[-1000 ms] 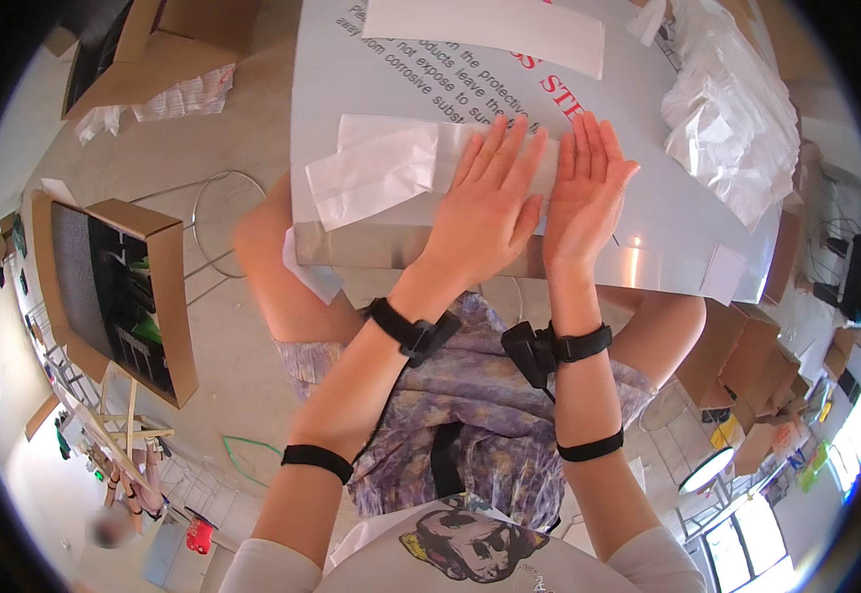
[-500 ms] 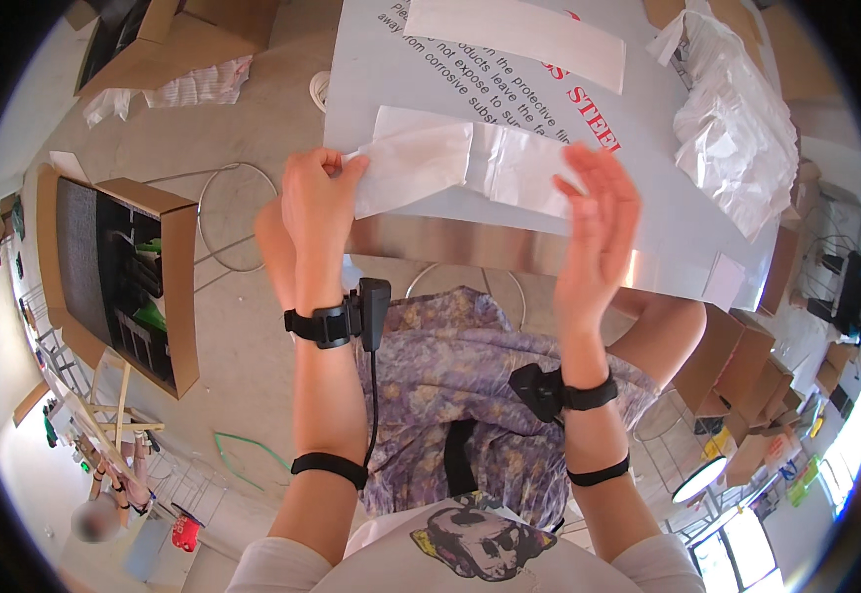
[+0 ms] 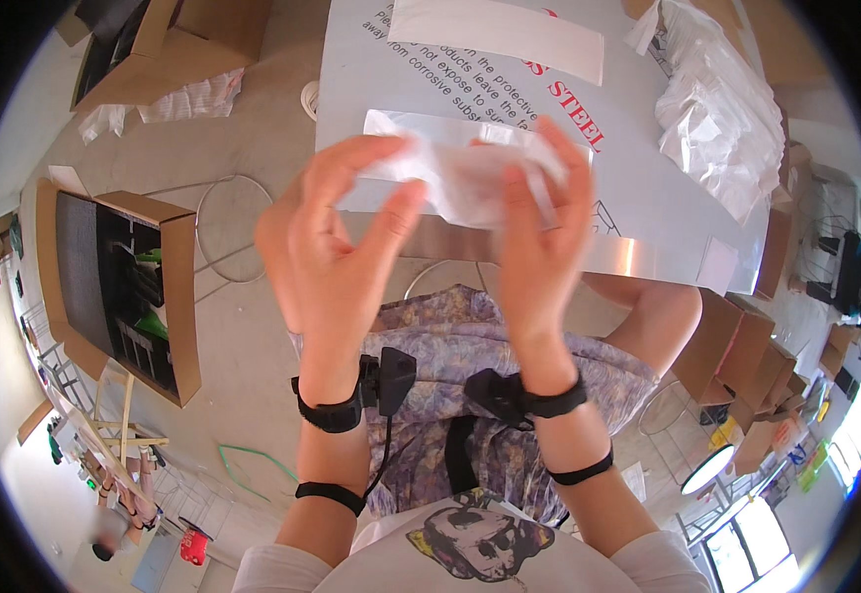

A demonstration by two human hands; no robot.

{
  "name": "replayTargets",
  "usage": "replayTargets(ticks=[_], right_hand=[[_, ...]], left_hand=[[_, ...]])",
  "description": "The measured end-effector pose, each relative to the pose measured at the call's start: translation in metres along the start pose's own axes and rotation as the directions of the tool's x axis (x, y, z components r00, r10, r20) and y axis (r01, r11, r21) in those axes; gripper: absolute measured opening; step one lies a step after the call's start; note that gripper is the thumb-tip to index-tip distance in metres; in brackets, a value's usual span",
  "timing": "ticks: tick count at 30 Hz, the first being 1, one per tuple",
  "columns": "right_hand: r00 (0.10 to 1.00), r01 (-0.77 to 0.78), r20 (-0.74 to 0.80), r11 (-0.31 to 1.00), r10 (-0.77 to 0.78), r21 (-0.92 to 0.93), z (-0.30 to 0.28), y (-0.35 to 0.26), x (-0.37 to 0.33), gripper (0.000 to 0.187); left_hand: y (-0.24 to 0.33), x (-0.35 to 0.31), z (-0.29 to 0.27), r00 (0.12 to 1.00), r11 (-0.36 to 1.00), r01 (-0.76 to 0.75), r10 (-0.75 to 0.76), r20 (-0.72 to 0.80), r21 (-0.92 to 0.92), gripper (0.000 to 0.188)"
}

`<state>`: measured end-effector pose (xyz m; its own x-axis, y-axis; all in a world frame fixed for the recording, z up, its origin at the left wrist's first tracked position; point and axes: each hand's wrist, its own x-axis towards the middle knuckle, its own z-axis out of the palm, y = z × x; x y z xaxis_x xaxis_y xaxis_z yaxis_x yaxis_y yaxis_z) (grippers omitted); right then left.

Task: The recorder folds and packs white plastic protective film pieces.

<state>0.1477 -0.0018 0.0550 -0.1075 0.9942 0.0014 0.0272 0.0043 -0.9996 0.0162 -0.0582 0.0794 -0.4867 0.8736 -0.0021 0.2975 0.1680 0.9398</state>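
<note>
A crumpled, thin white sheet (image 3: 465, 188) is bunched between my hands just above a grey film-covered metal panel (image 3: 648, 198). My right hand (image 3: 549, 217) has its fingers curled around the sheet's right part, and motion blurs their tips. At the sheet's left end is my left hand (image 3: 327, 237), thumb and forefinger apart on either side of it and not closed together. Behind the sheet, a flat pale strip with a white edge (image 3: 383, 123) lies on the panel, partly covered by my fingers. Farther back on the panel rests a long white strip (image 3: 500, 38).
Crumpled white wrapping (image 3: 722, 119) covers the panel's right side. An open cardboard box (image 3: 181, 296) with black padding stands on the floor at left. More cardboard boxes (image 3: 732, 346) are at right. My knees are under the panel's near edge. Another person (image 3: 114, 524) is far off at lower left.
The white sheet, stretched flat between my hands before, is now gathered and crumpled. My hands have come closer together, and the left thumb and forefinger have moved apart.
</note>
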Motion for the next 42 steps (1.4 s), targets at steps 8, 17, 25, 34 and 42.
replayTargets(ticks=[8,17,25,34,42], right_hand=[[0.973,-0.079,-0.194,0.973,0.123,0.218,-0.121,0.010,0.047,0.039],[0.944,-0.259,-0.182,0.960,0.274,0.103,-0.180,0.073,0.064,0.039],[0.947,-0.274,-0.143,0.957,0.286,0.096,-0.177,0.075,0.068,0.039],[0.942,-0.297,-0.133,0.951,0.307,0.088,-0.172,0.075,0.070,0.040],[0.956,-0.270,-0.175,0.939,0.235,-0.212,-0.181,0.092,0.074,0.044]], left_hand=[[-0.056,-0.008,0.031,0.978,0.875,-0.195,0.207,0.022,0.442,0.062],[-0.098,0.018,0.069,0.848,0.663,-0.478,0.519,0.106,0.576,0.028],[-0.091,0.024,0.063,0.864,0.632,-0.467,0.476,0.165,0.619,0.032],[-0.089,0.023,0.058,0.876,0.642,-0.466,0.431,0.216,0.608,0.038],[-0.101,0.023,0.057,0.865,0.635,-0.478,0.461,0.199,0.607,0.027]])
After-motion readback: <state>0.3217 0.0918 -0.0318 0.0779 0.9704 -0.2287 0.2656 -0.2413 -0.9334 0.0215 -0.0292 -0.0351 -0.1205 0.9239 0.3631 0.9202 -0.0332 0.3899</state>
